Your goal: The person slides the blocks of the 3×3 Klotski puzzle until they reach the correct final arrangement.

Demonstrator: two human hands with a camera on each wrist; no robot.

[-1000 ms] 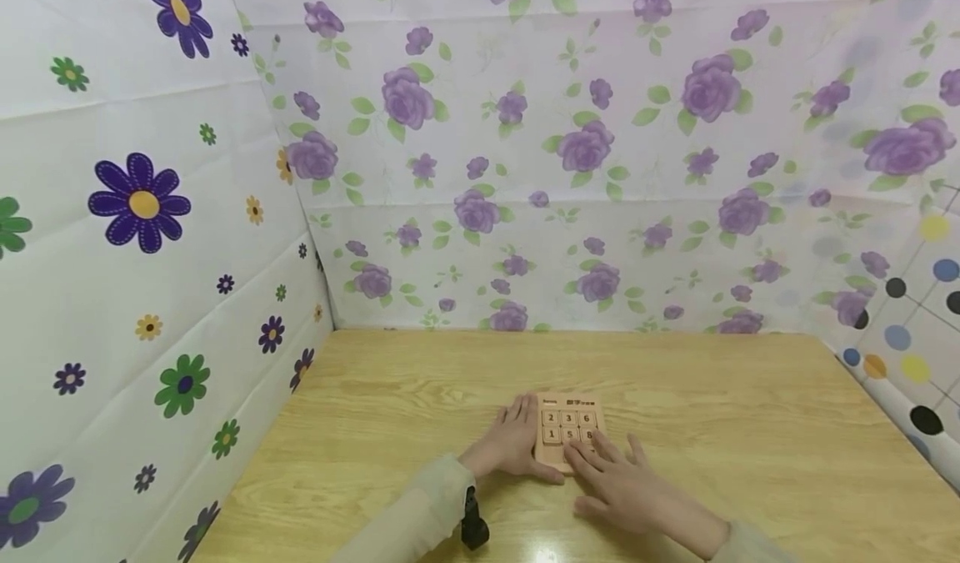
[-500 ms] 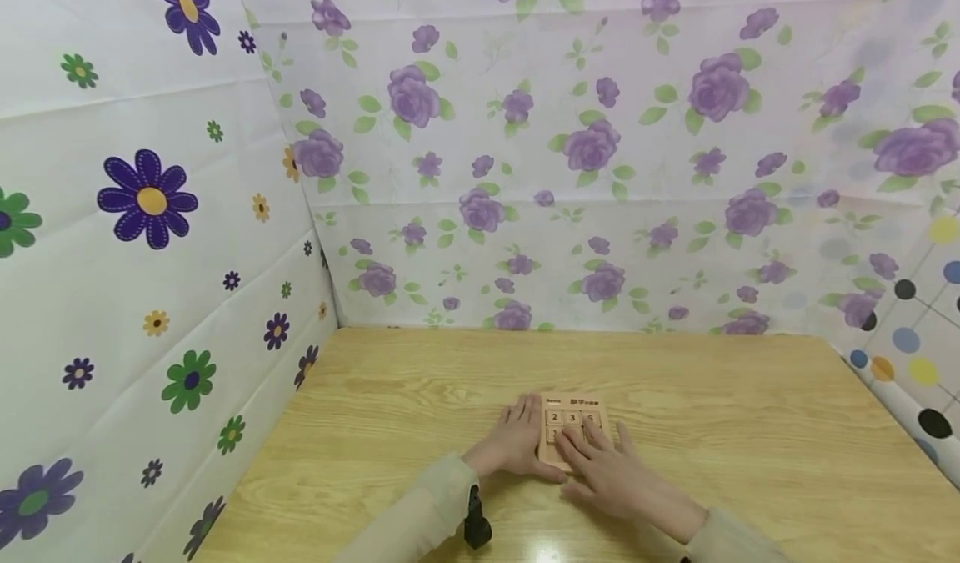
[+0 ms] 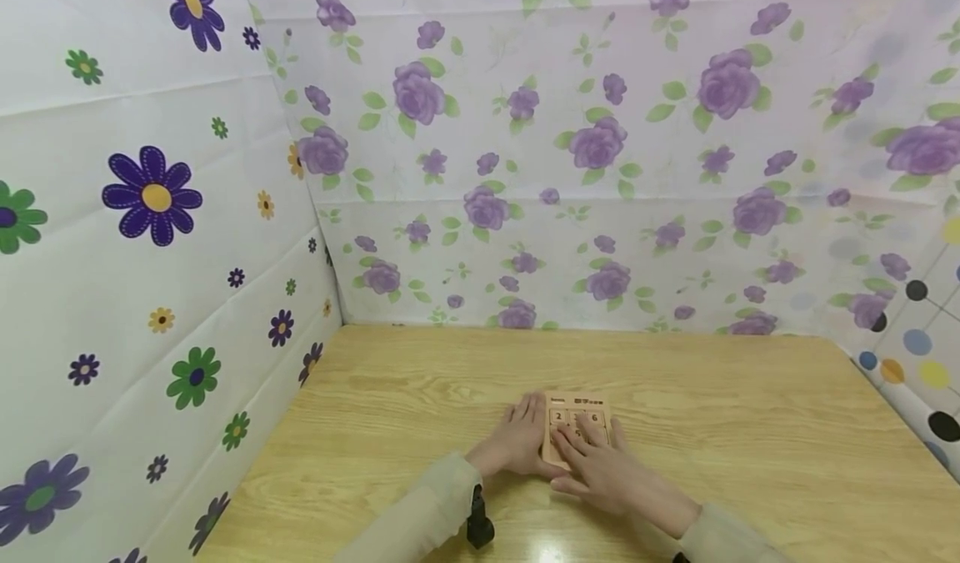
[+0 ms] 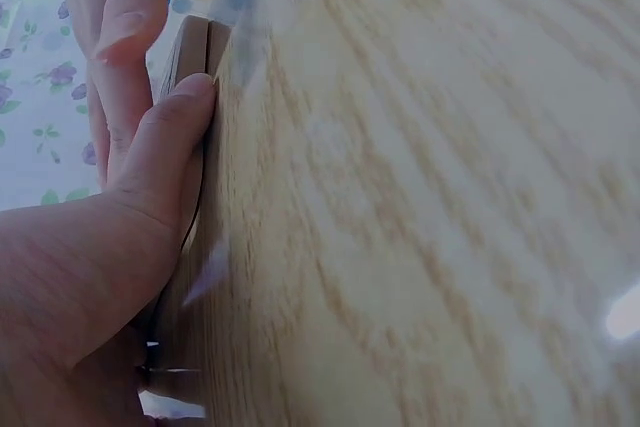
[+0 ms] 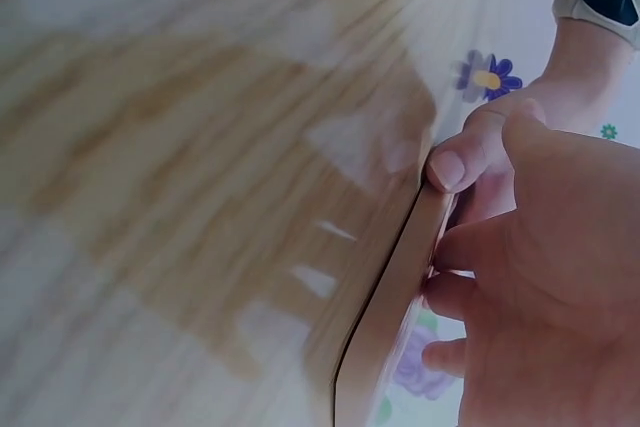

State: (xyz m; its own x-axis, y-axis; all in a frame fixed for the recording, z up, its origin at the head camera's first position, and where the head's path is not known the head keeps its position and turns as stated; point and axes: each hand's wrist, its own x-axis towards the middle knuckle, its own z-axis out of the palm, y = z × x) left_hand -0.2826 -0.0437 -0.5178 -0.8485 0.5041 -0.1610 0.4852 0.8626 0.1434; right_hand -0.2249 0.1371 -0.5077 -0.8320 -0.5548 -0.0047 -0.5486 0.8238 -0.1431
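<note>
A wooden number sliding puzzle (image 3: 573,399) lies flat on the table, its 2 tile (image 3: 558,417) and 6 tile (image 3: 595,418) showing in the head view. Along its left side rest the straight fingers of my left hand (image 3: 517,442), with the thumb stretched along the near edge. My right hand (image 3: 600,471) reaches over from the near right. Its extended fingertips touch the tiles and hide most of the lower rows. In the left wrist view the left thumb (image 4: 180,112) lies against the puzzle's side. The right wrist view shows the right palm (image 5: 560,267) beside the puzzle's edge (image 5: 390,317).
The wood-grain table (image 3: 420,379) reaches back to a wall cloth (image 3: 540,238) with purple roses. A daisy-print cloth (image 3: 247,321) runs along the left side, and a dotted cloth (image 3: 918,396) is on the right. A black strap piece (image 3: 480,530) hangs at the left sleeve.
My right hand has moved left and slightly farther up over the tiles, its fingertips now covering the left of the second row. My left hand keeps its place at the puzzle's side.
</note>
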